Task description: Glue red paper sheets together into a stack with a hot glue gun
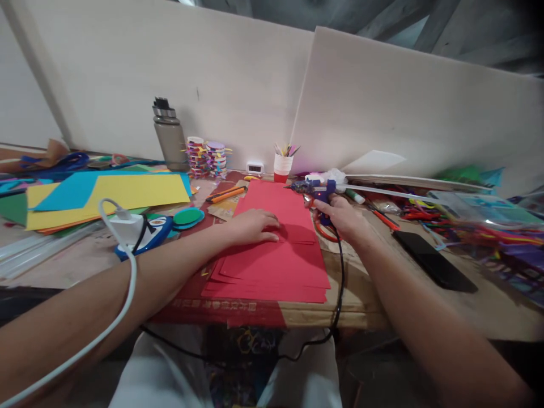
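A stack of red paper sheets (272,277) lies in front of me on a flattened cardboard piece (352,297). My left hand (254,228) rests flat on the upper sheets, palm down with its fingers stretched out. In my right hand (342,214) is a blue hot glue gun (323,194), gripped by its handle over the right edge of the stack. The gun's nozzle points left, and a long clear glue stick (391,192) juts from its rear. Its black cord (341,277) hangs down over the table edge.
Yellow and blue sheets (127,190), a power strip with a white charger (127,229) and a grey bottle (170,136) are at left. An orange craft knife (228,194) lies beyond the stack, near a paper cup (283,167). A black phone (433,260) lies at right.
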A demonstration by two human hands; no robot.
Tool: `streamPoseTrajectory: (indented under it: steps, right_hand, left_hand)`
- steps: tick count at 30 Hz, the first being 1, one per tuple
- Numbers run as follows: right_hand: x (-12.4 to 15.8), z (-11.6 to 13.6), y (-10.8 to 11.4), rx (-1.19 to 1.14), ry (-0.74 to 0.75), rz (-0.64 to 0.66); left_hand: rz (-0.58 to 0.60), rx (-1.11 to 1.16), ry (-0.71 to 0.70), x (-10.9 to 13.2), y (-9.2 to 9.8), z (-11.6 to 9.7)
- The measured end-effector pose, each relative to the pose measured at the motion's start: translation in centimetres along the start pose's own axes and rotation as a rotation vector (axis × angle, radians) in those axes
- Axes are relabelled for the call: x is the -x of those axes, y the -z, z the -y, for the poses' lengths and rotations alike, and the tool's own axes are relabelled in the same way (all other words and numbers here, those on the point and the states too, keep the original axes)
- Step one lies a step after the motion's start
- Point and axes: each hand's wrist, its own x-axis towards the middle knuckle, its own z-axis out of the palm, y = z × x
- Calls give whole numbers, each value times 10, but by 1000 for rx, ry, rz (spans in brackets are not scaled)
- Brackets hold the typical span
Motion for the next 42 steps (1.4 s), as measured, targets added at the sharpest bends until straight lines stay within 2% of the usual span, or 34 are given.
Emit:
streamPoseTrajectory:
  steps: [4, 9, 16, 20, 24, 28, 33, 42]
  right_hand:
    - [6, -6, 12, 52, -16, 36]
    - [7, -3, 29, -41, 16, 84]
    - [12, 4, 30, -31, -2, 103]
    - [15, 5, 33, -7, -15, 175]
    - [17, 8, 35, -33, -23, 160]
    - [17, 8, 33, 39, -17, 171]
    - [15, 3, 33, 110, -11, 193]
    - [14, 2, 33, 70, -37, 183]
  left_hand:
    - [8, 18, 28, 0, 0, -1]
    - [-13, 46, 59, 1, 0, -1]
    - [-57, 59, 110, -1, -3, -2]
    - [-57, 100, 190, -3, 0, -3]
    - [-66, 39, 261, -3, 2, -8]
    - [-65, -41, 207, -2, 1, -16]
    - [-92, -72, 203, -6, -6, -19]
    - [-105, 8, 71, -5, -8, -17]
